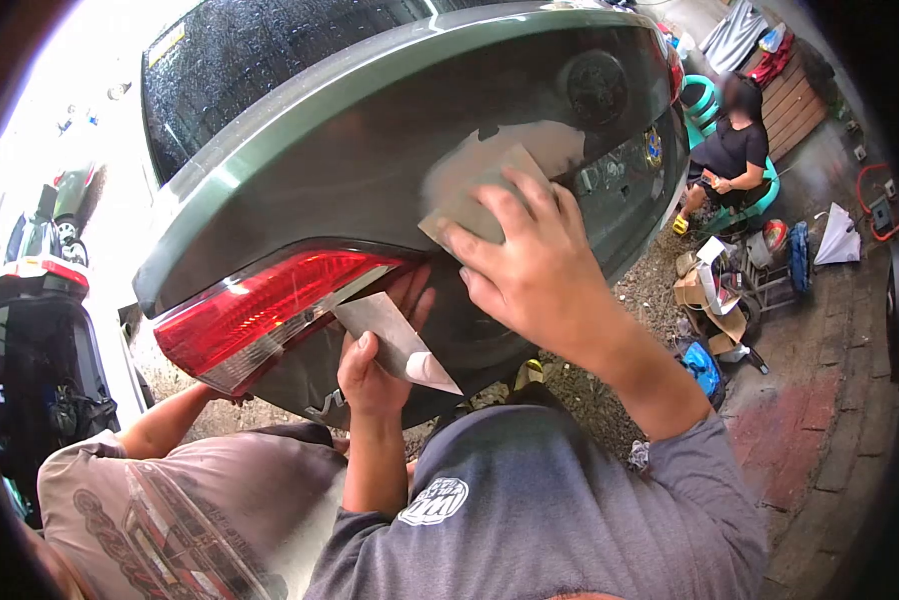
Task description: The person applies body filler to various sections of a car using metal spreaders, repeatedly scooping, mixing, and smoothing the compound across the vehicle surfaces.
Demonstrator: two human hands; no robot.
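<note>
My right hand (530, 250) presses a flat, grey-beige filler spreader (470, 212) against the dark trunk lid, its fingers spread over the back. Around its upper edge shows a smooth pinkish-grey patch of filler (545, 145). Lower down, my left hand (375, 370) grips a thin grey putty plate (378, 325) between thumb and fingers. A pale dab of putty (428, 370) sits near the plate's lower corner. Just beside that hand is the red tail light (280, 300) of the car (320, 150).
At my left a co-worker in a printed shirt (190, 520) reaches under the tail light. Another person (735, 150) sits on a green chair at the right. Cardboard boxes (705, 285) and a blue bag (702, 368) lie on the ground. Another vehicle (45, 350) stands far left.
</note>
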